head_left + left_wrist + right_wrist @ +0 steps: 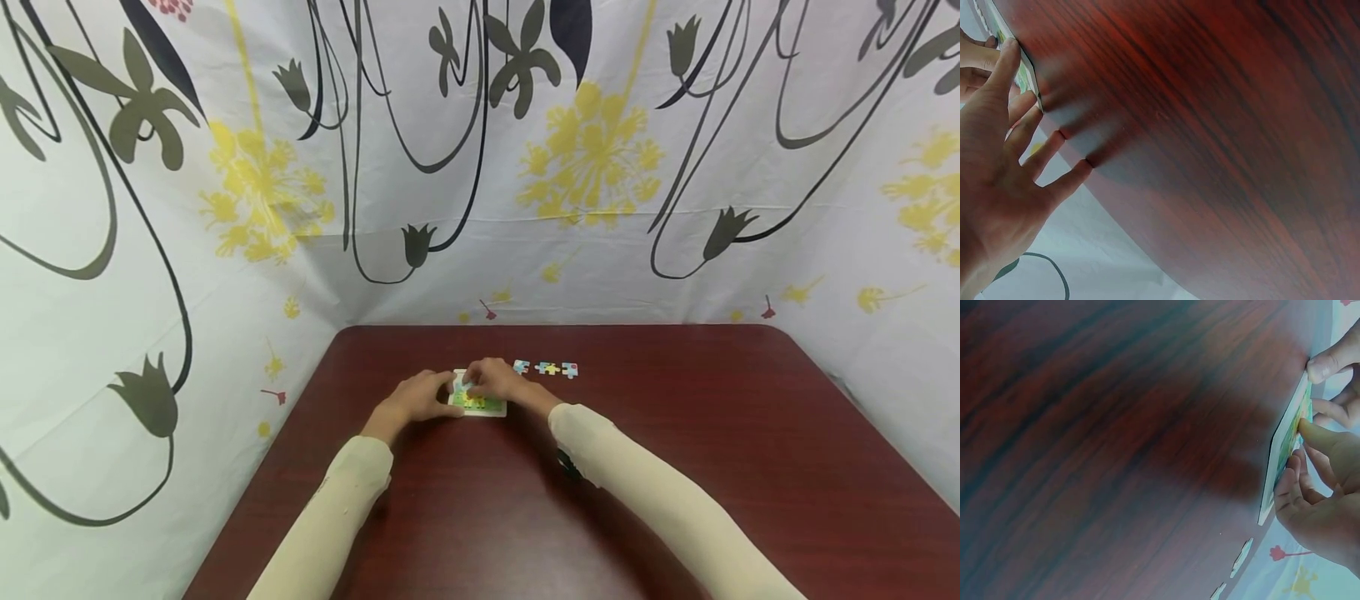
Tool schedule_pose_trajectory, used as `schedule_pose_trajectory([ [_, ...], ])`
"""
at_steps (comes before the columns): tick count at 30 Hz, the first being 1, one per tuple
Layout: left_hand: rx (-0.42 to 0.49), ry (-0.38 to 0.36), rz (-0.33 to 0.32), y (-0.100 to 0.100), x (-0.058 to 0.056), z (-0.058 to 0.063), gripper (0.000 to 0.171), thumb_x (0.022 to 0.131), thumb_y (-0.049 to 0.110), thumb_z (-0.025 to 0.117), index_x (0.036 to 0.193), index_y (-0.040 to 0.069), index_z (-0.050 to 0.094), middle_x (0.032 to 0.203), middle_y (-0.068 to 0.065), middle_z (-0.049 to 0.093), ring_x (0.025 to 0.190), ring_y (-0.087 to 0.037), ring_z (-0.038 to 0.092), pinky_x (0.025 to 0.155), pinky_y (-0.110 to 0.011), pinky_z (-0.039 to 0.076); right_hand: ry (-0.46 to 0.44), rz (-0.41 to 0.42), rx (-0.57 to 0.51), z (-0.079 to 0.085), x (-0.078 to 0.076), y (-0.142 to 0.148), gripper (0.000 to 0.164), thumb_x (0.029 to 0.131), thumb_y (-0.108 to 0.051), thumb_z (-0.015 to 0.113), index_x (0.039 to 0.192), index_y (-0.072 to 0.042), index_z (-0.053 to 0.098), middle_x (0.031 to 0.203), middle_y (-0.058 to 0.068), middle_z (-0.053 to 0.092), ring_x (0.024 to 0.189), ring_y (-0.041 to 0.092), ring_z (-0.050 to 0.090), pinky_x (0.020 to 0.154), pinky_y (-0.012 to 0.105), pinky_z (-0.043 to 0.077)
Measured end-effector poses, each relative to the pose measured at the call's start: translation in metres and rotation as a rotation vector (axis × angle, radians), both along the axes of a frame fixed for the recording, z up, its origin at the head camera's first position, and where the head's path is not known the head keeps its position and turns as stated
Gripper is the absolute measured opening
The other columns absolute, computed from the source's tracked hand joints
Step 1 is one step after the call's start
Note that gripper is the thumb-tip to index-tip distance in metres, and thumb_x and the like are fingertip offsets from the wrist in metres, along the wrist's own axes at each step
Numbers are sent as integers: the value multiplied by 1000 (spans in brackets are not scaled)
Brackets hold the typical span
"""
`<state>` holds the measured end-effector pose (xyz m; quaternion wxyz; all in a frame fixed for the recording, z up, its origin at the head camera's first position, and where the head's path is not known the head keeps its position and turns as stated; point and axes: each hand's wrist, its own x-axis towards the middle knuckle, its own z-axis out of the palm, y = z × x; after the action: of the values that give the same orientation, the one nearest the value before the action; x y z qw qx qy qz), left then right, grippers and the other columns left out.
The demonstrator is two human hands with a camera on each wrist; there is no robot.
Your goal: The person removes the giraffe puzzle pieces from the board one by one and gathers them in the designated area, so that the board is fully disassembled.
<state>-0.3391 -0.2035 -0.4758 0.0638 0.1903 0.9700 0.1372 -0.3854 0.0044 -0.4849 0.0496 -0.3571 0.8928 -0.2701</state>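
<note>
A small jigsaw board (491,412) with a white border and a green, yellow and blue picture lies on the dark red table. My left hand (420,397) holds the board at its left side, thumb at the near corner and fingers at the far part. In the left wrist view the other fingers of the left hand (1013,156) are spread, their tips on the table. Over the board, my right hand (495,379) has thumb and fingers bent together, pinching a puzzle piece that the fingers mostly hide. The right wrist view shows its thumb (1316,432) on the picture.
Right of the board lie loose puzzle pieces: a blue and white one (521,367), a yellow and blue one (551,368) and one with a red spot (571,370). Beyond the table (675,417) hangs a white patterned cloth (465,200), also along both sides.
</note>
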Motion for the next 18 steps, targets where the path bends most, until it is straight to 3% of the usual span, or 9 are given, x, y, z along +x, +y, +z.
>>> schedule_pose_trajectory([
  [4, 5, -11, 6, 1, 0, 0, 44, 90, 54, 78, 116, 22, 64, 104, 2, 62, 94, -17, 54, 83, -43, 48, -25, -20, -19, -1, 2, 1, 17, 96, -8, 74, 112, -4, 71, 106, 11, 72, 98, 27, 70, 81, 35, 58],
  [8, -6, -17, 11, 2, 1, 1, 45, 90, 55, 78, 118, 22, 63, 113, 0, 62, 97, -18, 54, 85, -45, 48, -44, -20, -60, -2, 3, 2, 17, 97, -6, 73, 113, -4, 68, 109, 12, 72, 102, 28, 71, 85, 36, 58],
  [12, -4, -14, 16, 3, 1, 2, 45, 89, 55, 78, 116, 22, 63, 119, -1, 64, 97, -18, 54, 85, -46, 48, -25, -9, -113, -4, 3, 3, 14, 97, -2, 69, 111, -2, 69, 108, 13, 73, 100, 25, 72, 86, 34, 58],
  [18, 5, -11, 16, 3, -1, 2, 43, 88, 55, 79, 112, 22, 63, 114, 1, 65, 93, -17, 54, 82, -45, 48, -14, -8, -152, -4, 3, 5, 12, 99, -2, 67, 110, -3, 71, 105, 11, 75, 97, 21, 73, 83, 33, 59],
])
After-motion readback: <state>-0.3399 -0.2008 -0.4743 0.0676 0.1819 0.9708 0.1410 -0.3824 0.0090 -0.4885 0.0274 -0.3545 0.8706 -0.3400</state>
